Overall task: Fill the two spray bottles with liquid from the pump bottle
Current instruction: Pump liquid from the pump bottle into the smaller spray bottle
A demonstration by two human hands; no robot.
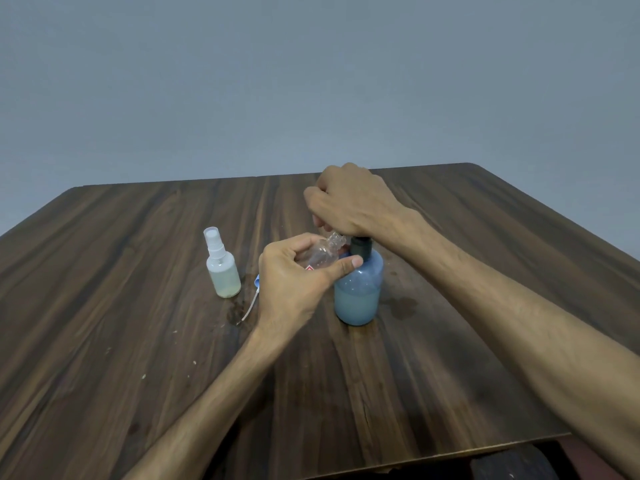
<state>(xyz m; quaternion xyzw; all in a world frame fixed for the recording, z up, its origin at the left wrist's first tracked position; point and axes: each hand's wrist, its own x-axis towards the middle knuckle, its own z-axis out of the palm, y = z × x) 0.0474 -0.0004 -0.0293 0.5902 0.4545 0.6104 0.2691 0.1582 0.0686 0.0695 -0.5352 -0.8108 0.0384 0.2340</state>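
Plastic, light and probably slick when wet, the open spray bottle (pixel 320 256) lies tilted in the left hand (pixel 294 278), fingers clamped round its body. Right hand (pixel 349 202) curls over the pump bottle (pixel 358 292) head, pressing; best held at the body, neck kept free.

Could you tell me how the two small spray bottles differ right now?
The standing spray bottle is upright on the table, capped and filled; the held spray bottle is tilted in the left hand, uncapped and looks nearly empty. Both are small and clear plastic.

Left hand (pixel 294 282) tilts open bottle (pixel 320 254) beneath pump (pixel 360 249).
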